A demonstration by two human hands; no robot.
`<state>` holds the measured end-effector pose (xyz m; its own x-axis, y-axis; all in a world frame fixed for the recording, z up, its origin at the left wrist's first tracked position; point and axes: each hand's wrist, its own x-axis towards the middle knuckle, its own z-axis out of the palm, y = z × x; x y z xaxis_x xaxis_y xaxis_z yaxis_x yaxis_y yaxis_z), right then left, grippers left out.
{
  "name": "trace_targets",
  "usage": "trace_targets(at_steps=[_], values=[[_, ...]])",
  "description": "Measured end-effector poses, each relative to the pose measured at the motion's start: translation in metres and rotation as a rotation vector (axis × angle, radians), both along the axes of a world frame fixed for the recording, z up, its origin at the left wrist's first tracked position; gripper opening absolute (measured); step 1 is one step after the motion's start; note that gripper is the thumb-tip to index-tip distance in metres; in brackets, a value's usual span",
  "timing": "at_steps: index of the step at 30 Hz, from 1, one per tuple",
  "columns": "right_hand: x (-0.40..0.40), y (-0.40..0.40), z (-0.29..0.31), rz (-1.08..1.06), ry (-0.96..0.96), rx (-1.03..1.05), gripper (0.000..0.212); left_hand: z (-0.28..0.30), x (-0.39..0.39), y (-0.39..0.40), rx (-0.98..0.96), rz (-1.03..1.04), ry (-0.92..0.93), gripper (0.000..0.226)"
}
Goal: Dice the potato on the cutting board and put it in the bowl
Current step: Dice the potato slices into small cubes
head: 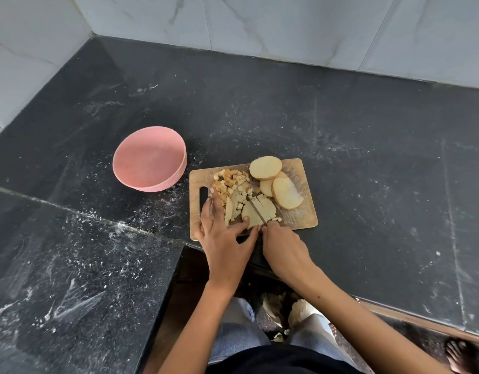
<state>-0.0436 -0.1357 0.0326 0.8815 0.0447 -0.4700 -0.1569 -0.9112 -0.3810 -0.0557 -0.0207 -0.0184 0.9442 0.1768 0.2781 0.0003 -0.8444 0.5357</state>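
- The right hand is curled round the handle of a kitchen knife; the handle itself is hidden inside the fist, and only the thin blade shows, running away from the knuckles.
- The blade lies across a pale potato slice that already bears parallel cuts, its edge down in the flesh.
- Just to the left of the blade, the left hand lies with fingers spread and mostly straight: thumb and forefinger press on the near edge of that slice, and the other fingers reach forward along the left part of the board.
- Beyond the fingertips of the left hand sits a heap of diced potato cubes, some pale and some orange-brown, with loose cubes scattered toward the blade.
- Beyond the knife and to its right, three thick round potato slices overlap one another, uncut.
- All of this rests on a wooden cutting board with a slot handle at its left end, beside the left hand's fingers.
- Farther left of the board, close to its corner but apart from it, stands a pink bowl with no potato in it.
- Board and bowl stand on a dark speckled stone countertop, backed by pale marble-look wall tiles.
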Motion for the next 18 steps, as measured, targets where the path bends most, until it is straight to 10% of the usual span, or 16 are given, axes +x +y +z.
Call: trace_targets(at_steps=[18], values=[[-0.047, -0.032, -0.004, 0.07, 0.062, -0.093, 0.023, -0.006, 0.002, -0.004, 0.024, 0.057, -0.063, 0.018]])
